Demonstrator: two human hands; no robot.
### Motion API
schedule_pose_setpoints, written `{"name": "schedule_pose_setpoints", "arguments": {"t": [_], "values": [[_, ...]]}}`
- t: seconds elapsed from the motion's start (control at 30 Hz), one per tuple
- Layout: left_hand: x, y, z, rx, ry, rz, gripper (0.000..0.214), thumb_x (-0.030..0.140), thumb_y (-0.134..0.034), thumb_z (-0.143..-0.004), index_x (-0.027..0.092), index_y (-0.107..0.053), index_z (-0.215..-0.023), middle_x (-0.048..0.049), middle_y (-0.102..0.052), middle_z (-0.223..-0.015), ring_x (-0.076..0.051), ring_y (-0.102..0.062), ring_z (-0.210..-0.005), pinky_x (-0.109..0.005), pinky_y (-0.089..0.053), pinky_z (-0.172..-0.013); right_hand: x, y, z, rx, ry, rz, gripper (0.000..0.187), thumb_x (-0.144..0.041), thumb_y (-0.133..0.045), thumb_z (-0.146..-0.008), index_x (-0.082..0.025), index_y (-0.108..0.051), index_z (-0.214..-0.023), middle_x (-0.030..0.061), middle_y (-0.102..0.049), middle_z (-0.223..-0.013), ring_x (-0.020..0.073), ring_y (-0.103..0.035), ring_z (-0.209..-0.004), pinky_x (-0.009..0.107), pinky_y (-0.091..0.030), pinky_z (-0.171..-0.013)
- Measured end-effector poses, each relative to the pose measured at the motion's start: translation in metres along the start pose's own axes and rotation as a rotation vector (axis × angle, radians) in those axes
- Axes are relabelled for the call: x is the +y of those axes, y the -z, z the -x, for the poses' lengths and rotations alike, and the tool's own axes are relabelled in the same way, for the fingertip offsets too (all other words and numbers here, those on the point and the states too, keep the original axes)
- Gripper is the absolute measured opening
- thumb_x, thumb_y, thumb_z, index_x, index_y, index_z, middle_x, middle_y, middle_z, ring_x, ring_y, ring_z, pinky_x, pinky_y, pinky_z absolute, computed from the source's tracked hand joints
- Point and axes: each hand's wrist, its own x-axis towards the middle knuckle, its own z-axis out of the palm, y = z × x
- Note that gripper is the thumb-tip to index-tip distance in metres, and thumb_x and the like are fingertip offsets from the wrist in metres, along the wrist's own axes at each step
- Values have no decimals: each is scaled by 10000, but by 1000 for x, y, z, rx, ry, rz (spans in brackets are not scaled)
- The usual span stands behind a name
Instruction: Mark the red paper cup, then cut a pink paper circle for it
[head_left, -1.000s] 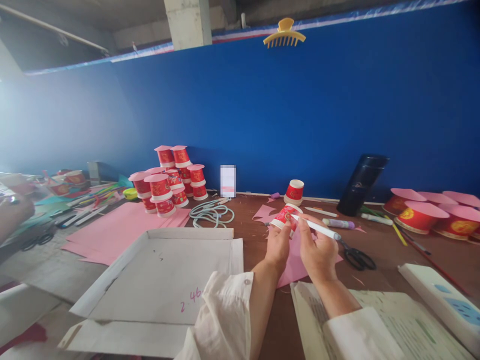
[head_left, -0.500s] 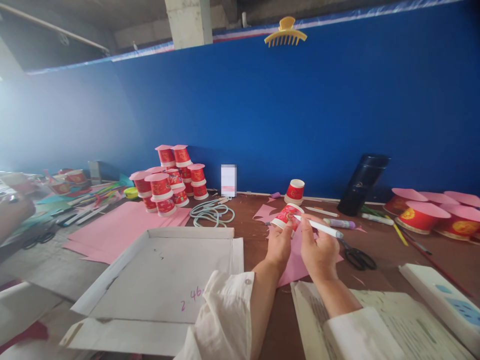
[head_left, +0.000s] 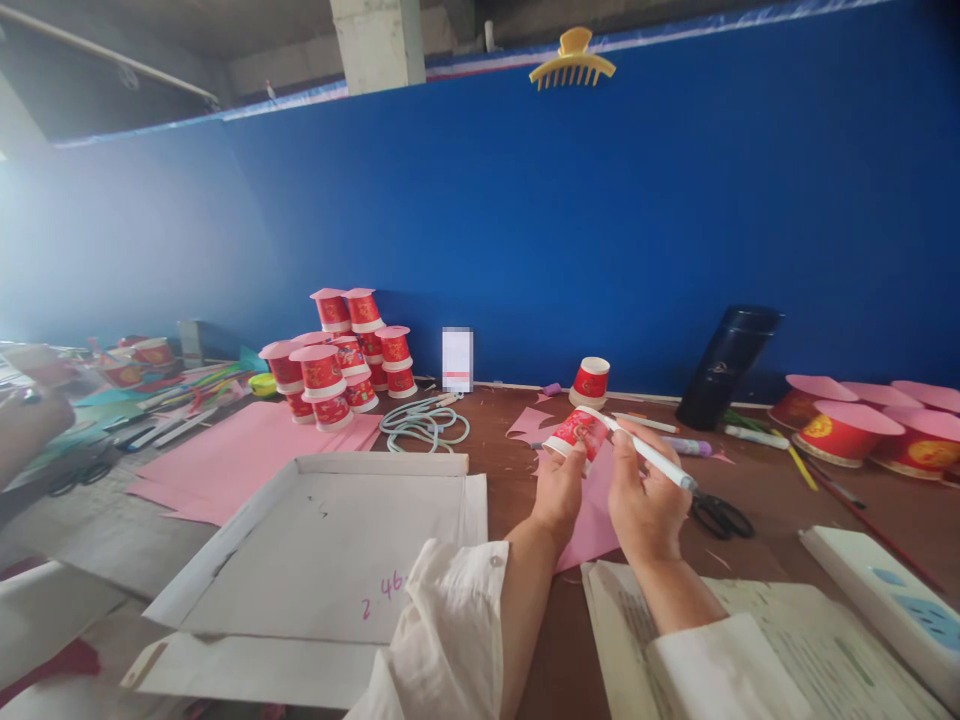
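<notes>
the fingers of the left hand (head_left: 558,498) grip a tilted red cup (head_left: 571,430); those of the right hand (head_left: 649,512) pinch a white marker (head_left: 661,462), its tip at the cup's two o'clock edge. outward, on the brown table (head_left: 493,440), a standing cup (head_left: 589,384) sits near twelve o'clock, the black bottle (head_left: 726,370) between two and three, scissors (head_left: 721,517) at four.

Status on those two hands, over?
Left hand: holding tilted red cup. Right hand: gripping white marker, tip near the cup. Black scissors close beside right hand.

Left hand (head_left: 560,492) curled, thumb on top; right hand (head_left: 648,505) in pinched writing grip; forearms (head_left: 527,588) angled forward
</notes>
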Motion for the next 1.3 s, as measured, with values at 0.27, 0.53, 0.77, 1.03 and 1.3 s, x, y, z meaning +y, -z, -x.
{"name": "schedule_pose_setpoints", "arguments": {"t": [0.27,0.53,0.77,1.03,1.3], "values": [[-7,-3,-9,-61,89,515,304,350,-699,-786,153,-708,-1017,-94,-730,-1014,-241,-665,-1013,-343,-470,-962,8,0,1,-57,-89,34,442,-497,-485,-968,-138,-732,-1038,153,-760,-966,286,-706,-974,412,-524,-896],[3,-1,-12,53,284,717,170,207,-581,-875,130,-706,-961,-97,-725,-961,-162,-671,-853,-250,-504,-825,2,-1,2,-95,-109,18,465,-522,-485,-953,-135,-736,-1010,157,-757,-947,288,-700,-947,402,-516,-877],[5,-2,-11,42,286,737,155,217,-609,-854,132,-703,-943,-102,-731,-980,-171,-678,-882,-259,-508,-855,3,-1,3,-115,-96,36,468,-544,-481,-955,-154,-734,-1008,149,-761,-954,288,-696,-938,424,-514,-895],[5,0,-10,23,260,684,195,242,-635,-808,149,-707,-964,-84,-728,-948,-194,-672,-911,-279,-507,-845,1,-2,5,-125,-105,28,464,-539,-488,-952,-153,-734,-1023,154,-766,-983,295,-704,-958,444,-518,-916],[2,1,-11,-68,210,732,209,131,-615,-707,133,-696,-899,-72,-725,-918,-152,-652,-865,-251,-480,-855,0,-2,6,-129,-66,34,447,-526,-484,-959,-155,-729,-999,146,-768,-964,283,-707,-938,414,-529,-875]]}}
